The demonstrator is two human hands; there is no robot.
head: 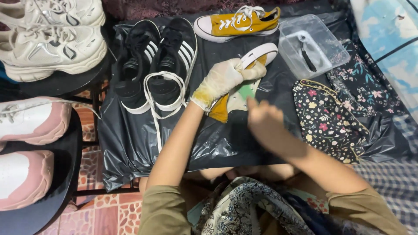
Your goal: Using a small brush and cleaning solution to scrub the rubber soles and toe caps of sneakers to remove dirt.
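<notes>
A black plastic sheet (143, 143) covers the work surface in front of me, laid over patterned floor tiles, presumably to keep mess off them. My left hand (222, 80), in a pale stained glove, is closed around a mustard-yellow sneaker (244, 82) at the middle of that sheet; I hold it sole-up and tilted, so its underside faces my other hand. My right hand (265, 124) is bare and blurred, just below the sneaker; it seems to press a small green pad (246, 91) against the sole, though I cannot tell how the fingers are set.

The matching yellow sneaker (237, 24) lies on its side beyond the held one. To the left of the held sneaker stand two black striped sneakers (156, 65), a loose white lace trailing from them toward my left forearm. To its right sits a clear plastic tub (311, 45) holding a dark brush, and nearer me a floral fabric bag (328, 119) crowds my right wrist. White and pink-white shoes rest on dark stools (52, 174) far left.
</notes>
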